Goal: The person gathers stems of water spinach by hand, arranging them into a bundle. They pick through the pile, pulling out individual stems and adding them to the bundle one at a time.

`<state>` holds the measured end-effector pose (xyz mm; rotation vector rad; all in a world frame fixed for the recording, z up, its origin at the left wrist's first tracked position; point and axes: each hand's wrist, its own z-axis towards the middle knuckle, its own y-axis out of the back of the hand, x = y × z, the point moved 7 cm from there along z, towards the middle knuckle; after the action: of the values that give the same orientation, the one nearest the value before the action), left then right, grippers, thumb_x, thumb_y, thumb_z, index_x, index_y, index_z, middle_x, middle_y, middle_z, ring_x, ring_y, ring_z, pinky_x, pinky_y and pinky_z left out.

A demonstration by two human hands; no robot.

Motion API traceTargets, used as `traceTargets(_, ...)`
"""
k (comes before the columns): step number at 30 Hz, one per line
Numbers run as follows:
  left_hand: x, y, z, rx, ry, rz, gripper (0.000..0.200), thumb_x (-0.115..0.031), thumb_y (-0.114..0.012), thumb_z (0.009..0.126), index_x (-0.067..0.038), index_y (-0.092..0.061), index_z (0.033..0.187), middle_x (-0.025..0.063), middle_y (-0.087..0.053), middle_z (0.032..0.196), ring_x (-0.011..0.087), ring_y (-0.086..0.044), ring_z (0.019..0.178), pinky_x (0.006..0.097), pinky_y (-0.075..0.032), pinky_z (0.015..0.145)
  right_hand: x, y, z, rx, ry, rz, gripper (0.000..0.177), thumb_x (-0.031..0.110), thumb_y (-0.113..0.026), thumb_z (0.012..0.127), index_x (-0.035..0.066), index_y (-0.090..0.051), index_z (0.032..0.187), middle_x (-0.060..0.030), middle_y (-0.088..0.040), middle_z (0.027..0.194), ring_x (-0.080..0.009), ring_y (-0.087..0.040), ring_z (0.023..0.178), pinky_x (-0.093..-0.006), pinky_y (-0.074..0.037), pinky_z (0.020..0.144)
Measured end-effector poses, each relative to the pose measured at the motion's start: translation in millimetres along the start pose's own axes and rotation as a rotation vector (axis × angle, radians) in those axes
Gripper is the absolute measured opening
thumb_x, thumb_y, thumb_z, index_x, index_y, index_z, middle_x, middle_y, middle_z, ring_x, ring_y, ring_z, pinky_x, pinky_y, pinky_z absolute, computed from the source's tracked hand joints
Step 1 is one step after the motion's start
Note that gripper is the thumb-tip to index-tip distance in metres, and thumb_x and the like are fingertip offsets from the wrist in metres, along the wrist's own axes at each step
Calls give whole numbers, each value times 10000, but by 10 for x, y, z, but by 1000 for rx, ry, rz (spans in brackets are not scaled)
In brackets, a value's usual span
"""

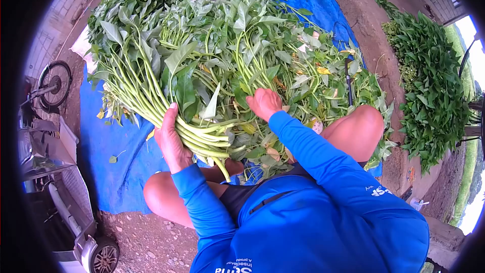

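Observation:
My left hand [173, 140] is wrapped round a thick bunch of water spinach [144, 96], thumb on top. Its pale green stems run down to the right past my palm, and the leafy ends point up and left. To the right, my right hand [264, 104] is closed at the lower end of a few more water spinach stems [247, 65] lying on the heap; the fingertips are partly hidden by leaves. A broad heap of loose water spinach [212, 25] spreads in front of me, with yellowed leaves [323, 71] among it.
Under the heap lies a blue tarp [126, 156]. A black rod-like thing [348, 81] stands in the greens at right. More bundled greens [429, 91] lie beyond a strip of bare ground. At left are a bicycle-like wheel [54, 86] and a vehicle with a small wheel [104, 257].

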<state>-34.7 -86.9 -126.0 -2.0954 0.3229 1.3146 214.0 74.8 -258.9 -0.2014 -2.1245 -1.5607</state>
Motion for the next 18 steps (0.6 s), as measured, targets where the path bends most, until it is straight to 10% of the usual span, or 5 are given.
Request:
traceTargets(3, 36, -36, -28, 31, 27, -13, 407, -122, -744, 961, 56, -612, 1303, 160, -738, 1116, 253, -760, 920, 373, -647, 833, -16, -193, 187, -64, -25, -20, 358, 345, -694, 928, 5, -780, 1003, -279, -753, 1016, -485, -722, 986, -546, -560, 918)
traceTargets(9, 110, 46, -17, -13, 26, 29, 382, -109, -748, 957, 63, -627, 1276, 162, -750, 1074, 254, -764, 871, 375, -651, 789, -142, 273, -50, 126, -246, 850, 210, 210, -718, 1024, 66, -747, 1174, -19, -747, 964, -130, -695, 839, -301, -567, 769)
traceTargets(18, 435, -40, 117, 67, 120, -20, 432, -92, -778, 928, 29, -615, 1310, 127, -743, 1068, 231, -755, 883, 362, -645, 783, -65, 1351, -377, 584, 11, 1554, 347, 143, -648, 1069, 23, -630, 1394, -31, -701, 972, -149, -697, 856, -344, -606, 806)
